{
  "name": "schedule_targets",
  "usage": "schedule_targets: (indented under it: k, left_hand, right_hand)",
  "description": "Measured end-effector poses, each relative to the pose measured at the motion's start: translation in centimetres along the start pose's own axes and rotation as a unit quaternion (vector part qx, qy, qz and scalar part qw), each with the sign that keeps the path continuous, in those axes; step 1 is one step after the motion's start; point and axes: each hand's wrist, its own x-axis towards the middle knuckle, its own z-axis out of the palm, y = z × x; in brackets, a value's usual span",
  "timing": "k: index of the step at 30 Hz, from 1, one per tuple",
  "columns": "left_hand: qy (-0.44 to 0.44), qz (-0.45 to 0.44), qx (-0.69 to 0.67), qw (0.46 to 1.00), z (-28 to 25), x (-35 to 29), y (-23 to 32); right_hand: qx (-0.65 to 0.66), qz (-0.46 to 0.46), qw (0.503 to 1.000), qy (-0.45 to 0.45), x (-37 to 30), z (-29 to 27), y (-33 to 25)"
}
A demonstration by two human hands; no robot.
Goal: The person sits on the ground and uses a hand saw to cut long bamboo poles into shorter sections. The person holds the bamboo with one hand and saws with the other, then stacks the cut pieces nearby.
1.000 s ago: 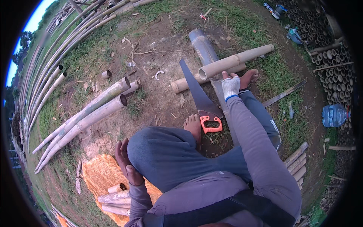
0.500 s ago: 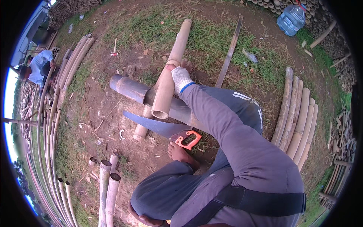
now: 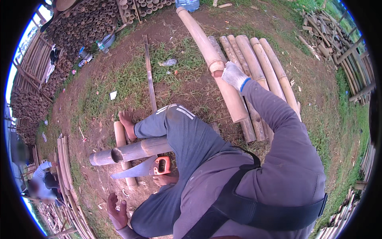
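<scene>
My right hand (image 3: 234,75), in a white knitted glove with a blue cuff, grips a pale bamboo section (image 3: 203,43) near its node. The piece overlaps the left side of a row of cut bamboo lengths (image 3: 267,68); I cannot tell whether it touches them. My bare left hand (image 3: 117,211) is beside my left knee, its fingers apart and nothing in them. A handsaw (image 3: 137,169) with an orange grip lies by my foot. Behind it a dark bamboo pole (image 3: 133,150) with a notch rests across a pale bamboo piece (image 3: 119,135).
A flat strip (image 3: 150,75) lies on the grass ahead. Bamboo stacks (image 3: 89,24) stand at the back, near a blue water bottle (image 3: 188,4). At the far left a person (image 3: 41,181) sits beside long poles (image 3: 65,163). A second bamboo pile (image 3: 324,34) stands far right.
My right hand has carried the pale bamboo section from above the dark pole over to the row on the right. My left hand has lifted away from my leg. The view has turned right.
</scene>
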Motion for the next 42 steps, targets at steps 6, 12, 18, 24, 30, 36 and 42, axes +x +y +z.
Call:
schedule_targets:
  k: [6, 12, 18, 24, 30, 36, 42]
  left_hand:
    - [-0.197, 0.016, 0.024, 0.980, 2.6, 3.7, 3.9]
    - [-0.194, -0.012, 0.052, 0.980, 2.6, 3.8, 4.1]
    - [-0.177, -0.033, 0.046, 0.983, 2.1, 2.6, 3.1]
    - [-0.162, -0.063, 0.016, 0.985, 1.3, 0.7, 0.2]
    - [-0.173, -0.113, -0.041, 0.977, 0.8, -0.3, -2.4]
    - [-0.257, -0.145, -0.040, 0.955, 1.2, 3.1, -2.8]
    - [-0.276, -0.147, -0.036, 0.949, 1.4, 5.8, -1.7]
  right_hand:
    - [-0.333, 0.104, 0.924, 0.158, -16.9, -17.4, 9.8]
    - [-0.396, 0.247, 0.877, 0.115, -25.5, -16.6, 10.8]
    - [-0.431, 0.223, 0.867, 0.116, -25.3, -15.0, 12.2]
    - [-0.407, 0.212, 0.875, 0.156, -24.8, -15.6, 12.5]
    - [-0.132, 0.303, 0.852, 0.407, -33.7, -21.8, 23.9]
    - [0.118, 0.456, 0.603, 0.644, -51.4, -17.4, 30.1]
    - [0.600, 0.332, 0.469, 0.556, -42.8, -8.5, 23.4]
